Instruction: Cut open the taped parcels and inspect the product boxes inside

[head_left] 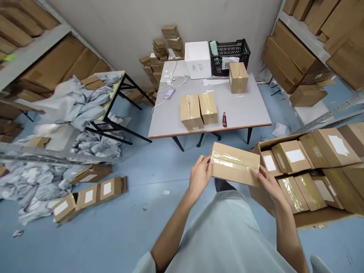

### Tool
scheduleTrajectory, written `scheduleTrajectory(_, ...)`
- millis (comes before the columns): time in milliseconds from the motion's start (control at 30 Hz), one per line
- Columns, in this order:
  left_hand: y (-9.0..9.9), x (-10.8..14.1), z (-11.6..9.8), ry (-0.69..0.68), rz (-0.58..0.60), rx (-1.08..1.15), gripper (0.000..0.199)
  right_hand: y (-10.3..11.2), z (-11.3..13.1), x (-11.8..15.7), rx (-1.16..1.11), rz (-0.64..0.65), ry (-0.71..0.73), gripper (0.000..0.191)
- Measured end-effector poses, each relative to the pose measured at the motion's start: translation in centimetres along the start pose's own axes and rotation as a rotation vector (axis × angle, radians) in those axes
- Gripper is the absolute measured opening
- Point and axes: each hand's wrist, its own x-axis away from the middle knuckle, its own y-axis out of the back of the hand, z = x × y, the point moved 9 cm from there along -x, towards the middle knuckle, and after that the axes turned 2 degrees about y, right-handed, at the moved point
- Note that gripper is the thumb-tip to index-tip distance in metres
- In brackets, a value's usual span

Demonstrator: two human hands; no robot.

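Observation:
A taped cardboard box (234, 165) is held level between my two hands, in front of the table's near edge. My left hand (200, 175) grips its left end, and my right hand (269, 182) grips its right end. On the grey table (241, 110) two taped boxes stand side by side, a wider one (191, 110) and a narrower one (208, 107). A red and black box cutter (224, 120) lies to their right. Farther back is another box (238, 77), close to the black crate.
A large open carton (315, 220) full of labelled boxes stands at my right. A white bin (198, 60) and a black crate (231, 49) are at the table's back. Grey plastic bags (85, 100) cover a side table at left. Shelves with cartons flank both sides.

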Motion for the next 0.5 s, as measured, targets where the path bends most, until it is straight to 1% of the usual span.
scheduleTrajectory(133, -0.4, -10.5, -0.8, -0.051, 0.121, 0.002, 0.029, 1.2, 2.8, -7.3, -0.005, -0.173, 0.057, 0.083)
scheduleTrajectory(267, -1.2, -20.4, -0.9, -0.093, 0.208, 0.023, 0.032, 2.0, 5.9, -12.9, 0.006, -0.303, 0.087, 0.086)
scheduleTrajectory(367, -2.0, -27.4, -0.5, -0.105, 0.26, 0.038, 0.037, 1.5, 7.5, -16.4, 0.013, -0.329, 0.074, 0.089)
scheduleTrajectory(500, -3.9, -36.4, -0.1, -0.175, 0.346, 0.017, 0.042, -0.6, 8.6, -20.2, 0.033, -0.333, 0.046, 0.089)
